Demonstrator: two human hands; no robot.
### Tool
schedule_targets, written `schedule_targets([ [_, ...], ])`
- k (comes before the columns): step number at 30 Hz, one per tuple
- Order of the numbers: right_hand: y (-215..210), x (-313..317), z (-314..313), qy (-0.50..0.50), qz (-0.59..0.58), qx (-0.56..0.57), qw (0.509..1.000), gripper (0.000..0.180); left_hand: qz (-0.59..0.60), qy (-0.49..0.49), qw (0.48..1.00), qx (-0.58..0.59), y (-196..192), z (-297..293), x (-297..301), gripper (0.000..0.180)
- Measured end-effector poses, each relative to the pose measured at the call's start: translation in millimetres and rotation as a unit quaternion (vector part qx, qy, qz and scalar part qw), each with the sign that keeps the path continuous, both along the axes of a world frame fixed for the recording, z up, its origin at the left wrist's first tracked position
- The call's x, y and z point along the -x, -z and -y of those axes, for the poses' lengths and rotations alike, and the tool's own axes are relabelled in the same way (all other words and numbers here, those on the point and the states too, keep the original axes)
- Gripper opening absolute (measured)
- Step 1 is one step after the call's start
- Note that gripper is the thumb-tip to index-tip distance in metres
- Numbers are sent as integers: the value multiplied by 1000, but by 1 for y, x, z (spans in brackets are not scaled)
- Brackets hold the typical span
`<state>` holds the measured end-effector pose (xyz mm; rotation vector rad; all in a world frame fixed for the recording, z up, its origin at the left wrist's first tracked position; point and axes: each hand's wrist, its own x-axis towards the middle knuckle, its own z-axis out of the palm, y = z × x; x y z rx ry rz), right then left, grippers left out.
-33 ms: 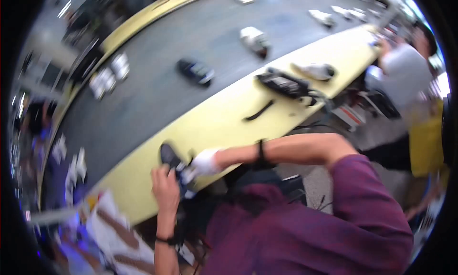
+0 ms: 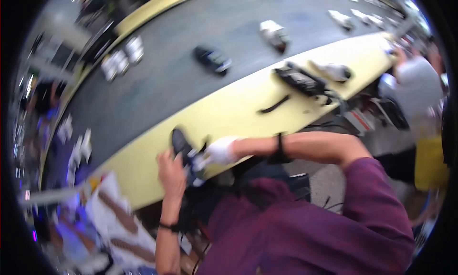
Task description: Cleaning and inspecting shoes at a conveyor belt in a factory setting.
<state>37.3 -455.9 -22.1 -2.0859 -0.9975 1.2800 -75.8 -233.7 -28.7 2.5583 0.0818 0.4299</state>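
A dark shoe [image 2: 181,142] with a pale lower part is at the near edge of the yellow ledge, between my hands. My left hand [image 2: 172,176], bare, has its bent fingers closed on the shoe's left side. In a white glove, my right hand [image 2: 221,151] reaches across from the right and grips the shoe's right side, fingers pressed together. Something small and dark sticks up by the gloved fingertips, too blurred to name. A dark curved strip [image 2: 274,104] lies farther right on the ledge.
Beyond the ledge [image 2: 229,110], a grey conveyor belt [image 2: 157,89] carries a navy shoe [image 2: 212,59], a white shoe [image 2: 274,34] and several others. A black bundle [image 2: 300,82] and a pale shoe [image 2: 334,71] rest to the right. Brown sole-shaped pieces [image 2: 117,210] lie lower left. A co-worker [image 2: 417,84] is at the right.
The whole view has shifted, so the ledge, belt and shoes appear farther right. Both hands keep their places at the dark shoe.
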Motion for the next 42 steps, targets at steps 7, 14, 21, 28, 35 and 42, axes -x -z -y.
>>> schedule_targets([
  [7,-1,10,29,101,-18,27,994,46,-92,-16,980,173,20,0,-22,53],
  [14,-26,6,24,160,-98,122,975,50,-104,-27,974,201,22,3,-18,55],
  [21,-9,7,31,113,93,29,989,57,-129,-55,949,282,28,6,-21,51],
  [28,-4,5,15,92,98,3,991,55,-79,-88,948,295,35,9,-21,48],
  [35,9,42,-8,170,82,-16,982,52,-58,-138,950,274,33,10,-21,49],
  [42,14,60,-16,260,-66,-71,961,53,-62,-160,952,252,33,14,-20,49],
])
